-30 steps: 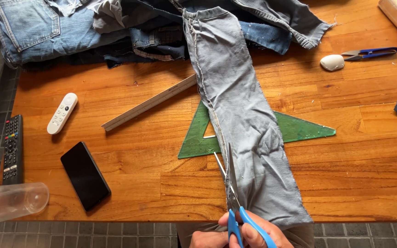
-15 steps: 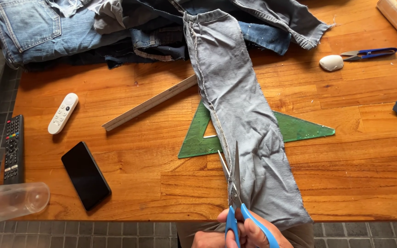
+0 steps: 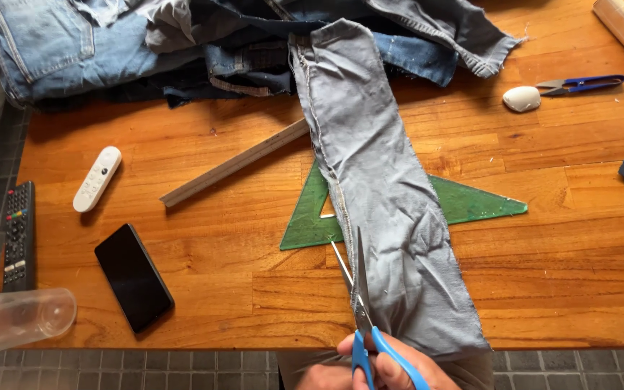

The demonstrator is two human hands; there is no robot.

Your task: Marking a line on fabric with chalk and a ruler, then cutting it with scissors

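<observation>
Gripping the blue plastic loops of a pair of scissors [image 3: 361, 318], the right hand [image 3: 391, 367] has its fingers curled through the handles at the worktop's near edge. The slim steel blades stand parted in a narrow V along the left seam of a long grey trouser leg [image 3: 377, 195], a soft, creased strip of woven cloth that runs away from the hands to a heap of blue denim [image 3: 110, 50]. Only a sliver of the left hand [image 3: 319, 377] shows just left of the handles; I cannot tell whether it is spread or closed. Under the cloth lies a flat translucent green set square [image 3: 478, 204]. Beyond and left of the hands, on the oiled wooden worktop [image 3: 565, 274], rest a pale wooden ruler [image 3: 232, 164], a glossy black phone [image 3: 133, 276] and a white rounded remote [image 3: 97, 178].
</observation>
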